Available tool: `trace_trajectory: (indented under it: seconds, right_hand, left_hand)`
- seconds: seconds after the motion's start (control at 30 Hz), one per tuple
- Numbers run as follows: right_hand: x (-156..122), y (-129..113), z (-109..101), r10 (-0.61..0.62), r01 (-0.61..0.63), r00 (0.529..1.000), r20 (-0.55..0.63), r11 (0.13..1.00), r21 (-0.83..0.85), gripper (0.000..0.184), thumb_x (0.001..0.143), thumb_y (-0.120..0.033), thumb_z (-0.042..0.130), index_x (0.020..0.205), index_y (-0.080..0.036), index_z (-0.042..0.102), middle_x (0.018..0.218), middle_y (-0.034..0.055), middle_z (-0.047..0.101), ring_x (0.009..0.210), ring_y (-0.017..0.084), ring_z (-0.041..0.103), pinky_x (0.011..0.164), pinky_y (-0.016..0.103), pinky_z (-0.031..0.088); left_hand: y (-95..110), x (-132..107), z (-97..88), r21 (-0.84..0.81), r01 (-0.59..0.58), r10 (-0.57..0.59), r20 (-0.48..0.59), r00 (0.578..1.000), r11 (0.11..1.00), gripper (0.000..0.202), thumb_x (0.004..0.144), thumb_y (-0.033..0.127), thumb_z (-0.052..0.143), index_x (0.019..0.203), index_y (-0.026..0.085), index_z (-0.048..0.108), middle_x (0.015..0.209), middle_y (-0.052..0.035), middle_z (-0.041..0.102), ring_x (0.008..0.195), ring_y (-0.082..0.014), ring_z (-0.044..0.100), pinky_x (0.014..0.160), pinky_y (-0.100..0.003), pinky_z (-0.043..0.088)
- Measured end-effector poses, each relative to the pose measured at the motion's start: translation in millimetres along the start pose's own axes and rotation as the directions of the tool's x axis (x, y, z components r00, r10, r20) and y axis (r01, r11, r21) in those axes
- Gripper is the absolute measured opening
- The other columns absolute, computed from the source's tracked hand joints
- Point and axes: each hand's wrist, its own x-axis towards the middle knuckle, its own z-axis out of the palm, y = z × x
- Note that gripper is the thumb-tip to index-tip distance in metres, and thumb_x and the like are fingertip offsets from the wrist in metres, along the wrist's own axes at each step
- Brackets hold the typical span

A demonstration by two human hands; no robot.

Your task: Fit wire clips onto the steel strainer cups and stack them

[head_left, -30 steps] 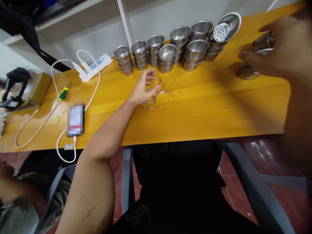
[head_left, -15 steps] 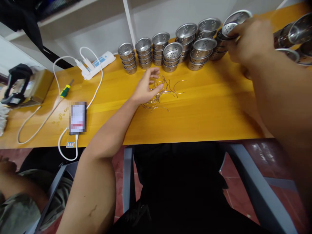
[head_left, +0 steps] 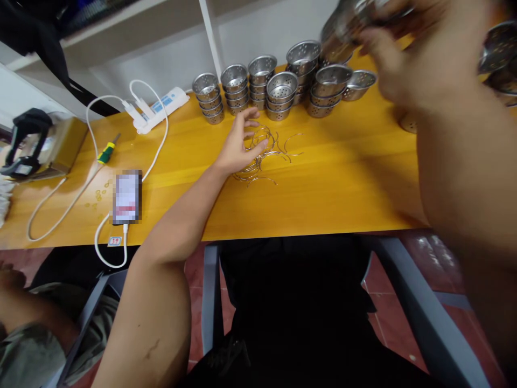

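My right hand (head_left: 428,59), blurred by motion, is raised at the upper right and closed on metal cups (head_left: 341,35). They are tilted above the back row; how many it holds I cannot tell. My left hand (head_left: 240,143) rests on the table with its fingers apart, beside and partly over a loose heap of thin curved wires (head_left: 266,148). No wire is visibly gripped. Behind it stand stacks of perforated metal cups, such as a front stack (head_left: 281,96) and the leftmost stack (head_left: 208,98). A lower metal cup (head_left: 358,85) stands at the row's right end.
On the left lie a phone (head_left: 127,198) on a white cable, a green and yellow screwdriver (head_left: 107,153), a white power strip (head_left: 161,110) and small yellowish rings (head_left: 99,196). More metal cups (head_left: 503,64) stand at the far right. Another person's arm (head_left: 32,307) shows at lower left.
My right hand has risen and moved slightly left, lifting cups from the back row's right end. A lower cup now shows there. My left hand stays by the wires.
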Motion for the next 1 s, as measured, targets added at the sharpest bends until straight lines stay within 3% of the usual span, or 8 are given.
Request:
trace_trajectory:
  seconds: [0.07, 0.13, 0.23, 0.37, 0.57, 0.73, 0.83, 1.0]
  right_hand:
    - [-7, -30, 13, -0.206, 0.205, 0.978, 0.024, 0.978, 0.026, 0.053, 0.129, -0.063, 0.078, 0.139, -0.014, 0.092, 0.147, 0.0233, 0.085, 0.146, 0.041, 0.08, 0.128, 0.056, 0.062]
    - [-16, -52, 38, -0.348, 0.329, 0.925, 0.155, 0.935, 0.136, 0.043, 0.13, -0.063, 0.075, 0.129, -0.023, 0.09, 0.136, 0.0196, 0.088, 0.133, 0.037, 0.083, 0.122, 0.056, 0.067]
    - [-31, -68, 82, -0.399, 0.317, 0.881, 0.254, 0.896, 0.31, 0.033, 0.129, -0.06, 0.073, 0.126, -0.03, 0.087, 0.138, 0.0158, 0.087, 0.127, 0.038, 0.082, 0.119, 0.059, 0.07]
    - [-44, -66, 113, -0.333, 0.222, 0.918, 0.215, 0.881, 0.418, 0.052, 0.124, -0.085, 0.078, 0.125, -0.034, 0.088, 0.127, 0.0127, 0.086, 0.121, 0.039, 0.081, 0.113, 0.058, 0.071]
    - [-37, -51, 86, -0.151, 0.113, 0.983, 0.102, 0.944, 0.31, 0.075, 0.124, -0.1, 0.059, 0.123, -0.031, 0.088, 0.126, 0.0189, 0.087, 0.113, 0.035, 0.076, 0.108, 0.054, 0.068]
    - [-28, -44, 53, 0.066, -0.077, 0.969, 0.237, 0.996, 0.037, 0.052, 0.127, -0.071, 0.059, 0.137, -0.029, 0.087, 0.146, 0.023, 0.087, 0.132, 0.037, 0.079, 0.125, 0.05, 0.066]
    - [-24, -35, 45, 0.084, -0.048, 0.942, 0.324, 0.992, -0.117, 0.043, 0.127, -0.054, 0.064, 0.14, -0.023, 0.091, 0.147, 0.0235, 0.089, 0.128, 0.036, 0.081, 0.12, 0.048, 0.064]
    - [-19, -23, 43, 0.161, -0.01, 0.885, 0.437, 0.945, -0.328, 0.038, 0.131, -0.044, 0.078, 0.149, -0.016, 0.096, 0.14, 0.0262, 0.092, 0.123, 0.037, 0.082, 0.107, 0.047, 0.056]
  left_hand:
    - [3, 0, -0.2, 0.002, -0.013, 0.013, -0.002, 1.0, 1.0, 0.11, 0.11, 0.085, 0.086, 0.195, 0.045, 0.029, 0.198, -0.0182, 0.055, 0.172, -0.0398, 0.073, 0.138, -0.064, 0.07]
    - [5, 0, -1.0, 0.009, -0.034, 0.034, 0.002, 0.999, 0.999, 0.12, 0.106, 0.092, 0.087, 0.196, 0.044, 0.024, 0.201, -0.0195, 0.051, 0.176, -0.0412, 0.071, 0.14, -0.064, 0.069]
    - [-2, 1, -3.4, 0.04, -0.071, 0.071, 0.014, 0.997, 0.997, 0.123, 0.103, 0.101, 0.085, 0.193, 0.037, 0.03, 0.19, -0.0187, 0.062, 0.177, -0.0429, 0.071, 0.15, -0.067, 0.061]
    - [-19, 4, -6.8, 0.092, -0.087, 0.085, 0.031, 0.996, 0.992, 0.122, 0.102, 0.104, 0.083, 0.191, 0.035, 0.036, 0.176, -0.0147, 0.073, 0.176, -0.0447, 0.072, 0.157, -0.071, 0.05]
    - [-14, 4, -4.7, 0.105, -0.029, 0.026, 0.029, 0.999, 0.994, 0.122, 0.099, 0.097, 0.093, 0.189, 0.032, 0.043, 0.179, -0.0169, 0.072, 0.179, -0.0459, 0.069, 0.159, -0.073, 0.049]
    - [1, 2, -8.4, 0.063, 0.053, -0.051, -0.028, 0.998, 0.997, 0.108, 0.098, 0.088, 0.1, 0.182, 0.036, 0.056, 0.175, -0.0142, 0.076, 0.169, -0.0404, 0.078, 0.152, -0.065, 0.06]
    - [3, 4, -11.1, 0.031, 0.066, -0.064, -0.054, 0.997, 0.997, 0.106, 0.098, 0.094, 0.095, 0.179, 0.036, 0.059, 0.169, -0.013, 0.079, 0.166, -0.0389, 0.08, 0.15, -0.066, 0.062]
    - [2, 8, -18.2, -0.051, 0.17, -0.175, -0.141, 0.974, 0.984, 0.113, 0.085, 0.114, 0.09, 0.161, 0.033, 0.069, 0.154, -0.0126, 0.085, 0.16, -0.0398, 0.082, 0.147, -0.068, 0.063]
